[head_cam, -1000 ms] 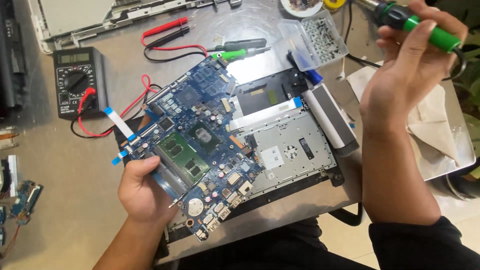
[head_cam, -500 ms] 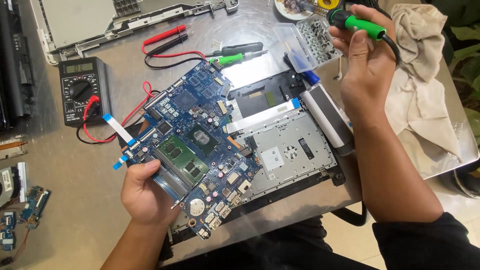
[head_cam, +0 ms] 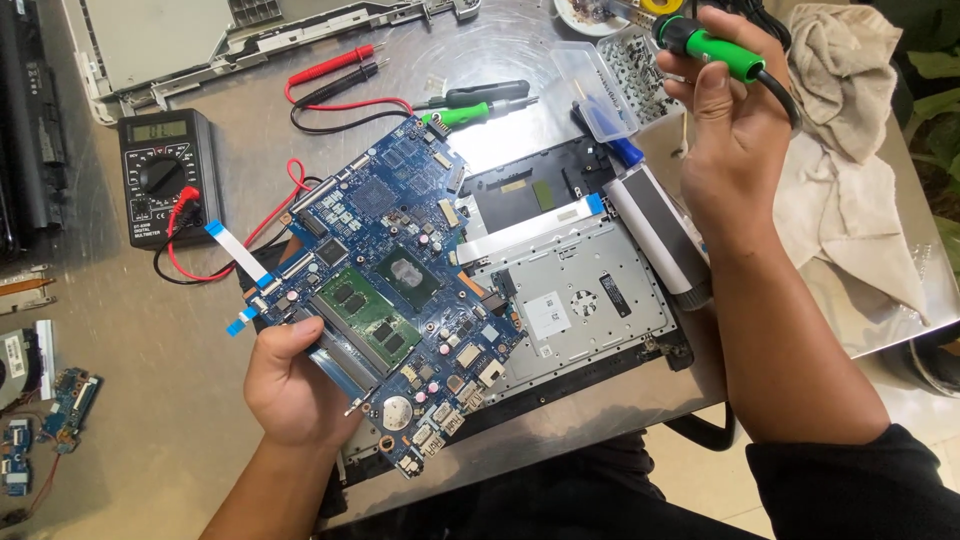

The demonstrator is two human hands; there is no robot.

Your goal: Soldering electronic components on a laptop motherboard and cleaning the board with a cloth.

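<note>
One blue motherboard point(head_cam: 395, 290) gripped in left hand point(head_cam: 290, 385) fingers, one green-handled soldering iron point(head_cam: 712, 45) clasped in right hand point(head_cam: 735, 140), two multimeter probes point(head_cam: 335, 68)

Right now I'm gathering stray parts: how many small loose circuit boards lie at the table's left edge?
2 in view: one blue small board and another small board below it at the frame's edge. More may lie out of frame.

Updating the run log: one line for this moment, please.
left hand: holds blue motherboard | right hand: raised, grips green-handled tool | laptop base: open beneath | multimeter: left
</note>
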